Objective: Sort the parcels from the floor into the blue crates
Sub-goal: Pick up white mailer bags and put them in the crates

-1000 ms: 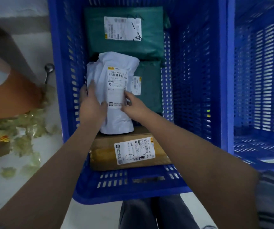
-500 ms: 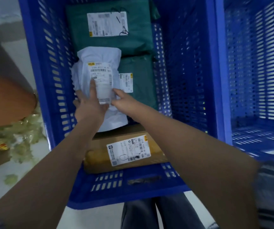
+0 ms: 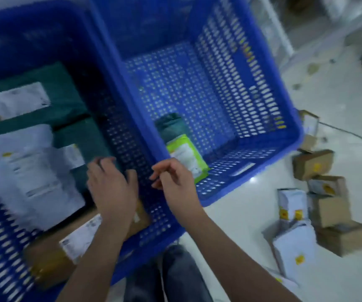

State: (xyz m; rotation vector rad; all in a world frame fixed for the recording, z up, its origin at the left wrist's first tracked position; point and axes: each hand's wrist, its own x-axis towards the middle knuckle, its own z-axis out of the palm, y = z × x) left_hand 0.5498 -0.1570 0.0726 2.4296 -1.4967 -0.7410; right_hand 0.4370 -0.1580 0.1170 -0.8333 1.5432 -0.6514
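Between parcels: my left hand (image 3: pixel 112 188) and right hand (image 3: pixel 175 184) hung loosely curled, empty, over the left crate (image 3: pixel 160 216); next, reaching the floor parcels (image 3: pixel 293 247)

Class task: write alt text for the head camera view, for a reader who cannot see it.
Two empty hands, left hand and right hand, hover over two blue crates. The left crate holds green, white and brown parcels; the right crate holds one green packet. More parcels wait on the floor.

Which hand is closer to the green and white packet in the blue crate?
Right. The right hand hangs empty just beside the green and white packet, at the crate's near wall. The left hand is farther off, over the other crate.
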